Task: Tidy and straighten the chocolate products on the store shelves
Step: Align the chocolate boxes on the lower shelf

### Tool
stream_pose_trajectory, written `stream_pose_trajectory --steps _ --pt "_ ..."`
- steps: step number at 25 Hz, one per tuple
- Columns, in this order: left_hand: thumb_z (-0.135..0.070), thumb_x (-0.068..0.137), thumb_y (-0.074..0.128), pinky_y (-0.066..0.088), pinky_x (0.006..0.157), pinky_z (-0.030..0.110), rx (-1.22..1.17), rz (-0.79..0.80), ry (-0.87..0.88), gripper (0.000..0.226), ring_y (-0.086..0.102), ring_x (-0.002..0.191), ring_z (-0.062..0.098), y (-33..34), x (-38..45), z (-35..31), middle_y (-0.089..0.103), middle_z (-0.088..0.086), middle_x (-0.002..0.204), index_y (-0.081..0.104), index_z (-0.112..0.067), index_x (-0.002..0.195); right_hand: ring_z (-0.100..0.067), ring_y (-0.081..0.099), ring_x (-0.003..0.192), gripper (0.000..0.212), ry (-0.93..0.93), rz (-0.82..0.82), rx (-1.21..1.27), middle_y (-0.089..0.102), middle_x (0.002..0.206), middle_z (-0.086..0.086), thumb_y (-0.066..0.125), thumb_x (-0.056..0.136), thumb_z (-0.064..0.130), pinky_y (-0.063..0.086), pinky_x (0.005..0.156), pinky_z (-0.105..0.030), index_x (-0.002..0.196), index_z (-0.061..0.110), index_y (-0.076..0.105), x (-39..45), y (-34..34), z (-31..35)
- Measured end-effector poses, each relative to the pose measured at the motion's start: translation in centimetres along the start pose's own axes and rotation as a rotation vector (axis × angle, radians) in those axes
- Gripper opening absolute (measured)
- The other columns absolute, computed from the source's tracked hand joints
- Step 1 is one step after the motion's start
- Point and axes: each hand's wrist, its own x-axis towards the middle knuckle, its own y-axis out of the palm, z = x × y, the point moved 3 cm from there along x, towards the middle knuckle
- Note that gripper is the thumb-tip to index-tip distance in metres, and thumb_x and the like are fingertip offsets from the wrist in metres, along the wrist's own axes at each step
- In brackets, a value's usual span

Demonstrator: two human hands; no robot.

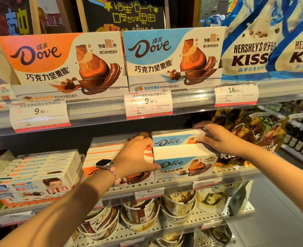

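In front of me the top shelf (191,102) carries an orange Dove display box (61,63), a blue Dove display box (172,57) just beside it, and Hershey's Kisses bags (254,50) to the right. The middle shelf (173,186), a perforated white one, holds Kinder Chocolate boxes (38,177), orange Dove boxes (102,154) and blue Dove boxes (181,159) side by side. The lower shelf (200,218) carries Dove cups (141,213).

A dark gap (111,129) opens above the blue boxes (181,157) and orange boxes (100,154) under the upper shelf rail (97,111) — room to reach in. Sideways it is tight — Kinder boxes (40,172) crowd the left, gold bags (250,129) the right, and hanging price tags (148,104) narrow the opening.
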Motion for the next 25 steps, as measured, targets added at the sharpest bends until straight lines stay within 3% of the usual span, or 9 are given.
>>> stream_pose_trajectory --steps 3,5,8,13,17,19,22,25 --pt "-0.043 0.063 0.079 0.053 0.083 0.031 -0.064 -0.003 -0.070 0.068 0.052 0.107 0.011 -0.1 0.0 0.0 0.052 -0.010 0.113 0.035 -0.029 0.112 -0.012 0.047 0.117 0.036 0.000 0.070 -0.001 0.049 0.127 -0.003 0.047 0.094 0.011 0.047 0.092 -0.023 0.130 0.011 0.044 0.0 1.2 -0.4" --pt "-0.043 0.064 0.079 0.049 0.094 0.035 -0.080 0.013 -0.072 0.084 0.047 0.120 0.014 0.0 0.0 0.1 0.050 -0.008 0.127 0.028 -0.030 0.130 -0.013 0.045 0.118 0.036 -0.010 0.057 -0.019 0.049 0.129 -0.004 0.046 0.094 0.012 0.043 0.097 -0.027 0.130 0.012 0.044 0.0 1.6 -0.8" --pt "-0.047 0.070 0.073 0.039 0.104 0.035 0.003 0.036 0.009 0.075 0.038 0.128 0.012 0.0 0.2 -0.2 0.043 -0.010 0.138 0.039 -0.030 0.134 -0.015 0.049 0.116 0.030 -0.042 0.038 0.019 0.054 0.125 0.000 0.046 0.095 0.013 0.046 0.096 -0.035 0.124 0.018 0.048 0.1 1.8 -1.1" --pt "-0.049 0.078 0.064 0.018 0.113 0.037 0.097 0.094 0.011 0.073 0.022 0.137 0.012 0.4 0.2 -0.4 0.029 -0.010 0.150 0.032 -0.029 0.141 -0.013 0.053 0.105 0.022 -0.151 -0.028 -0.135 0.061 0.112 -0.001 0.054 0.091 0.013 0.040 0.091 -0.025 0.111 0.012 0.063 -0.1 1.4 -1.1" --pt "-0.053 0.074 0.066 0.028 0.108 0.035 0.098 0.126 0.016 0.078 0.032 0.130 0.013 -0.5 -0.2 -0.2 0.037 -0.007 0.142 0.029 -0.029 0.138 -0.015 0.059 0.094 0.020 -0.165 -0.064 -0.205 0.064 0.101 -0.001 0.056 0.088 0.023 0.048 0.084 -0.033 0.096 0.012 0.071 0.7 1.0 -0.2" --pt "-0.064 0.065 0.065 0.032 0.105 0.038 0.191 0.112 -0.030 0.086 0.039 0.122 0.013 -1.3 -1.0 1.1 0.043 -0.008 0.134 0.028 -0.030 0.134 -0.018 0.060 0.083 0.035 -0.090 -0.098 -0.250 0.062 0.091 0.002 0.044 0.086 0.036 0.050 0.074 -0.037 0.086 0.013 0.070 1.5 1.2 0.3" --pt "-0.069 0.066 0.060 0.024 0.108 0.040 0.305 0.089 -0.084 0.091 0.034 0.128 0.016 -1.7 -2.2 3.1 0.037 -0.006 0.141 0.024 -0.029 0.139 -0.024 0.059 0.083 0.047 -0.021 -0.181 -0.337 0.062 0.092 -0.004 0.031 0.082 0.040 0.048 0.072 -0.035 0.086 0.010 0.067 3.0 1.5 1.5" --pt "-0.064 0.073 0.058 0.017 0.112 0.038 0.291 0.064 -0.051 0.086 0.027 0.134 0.016 -1.5 -2.7 3.5 0.030 -0.005 0.147 0.022 -0.028 0.142 -0.020 0.058 0.090 0.032 -0.091 -0.106 -0.087 0.061 0.095 0.000 0.041 0.089 0.029 0.047 0.078 -0.031 0.096 0.011 0.065 5.4 2.9 4.2"
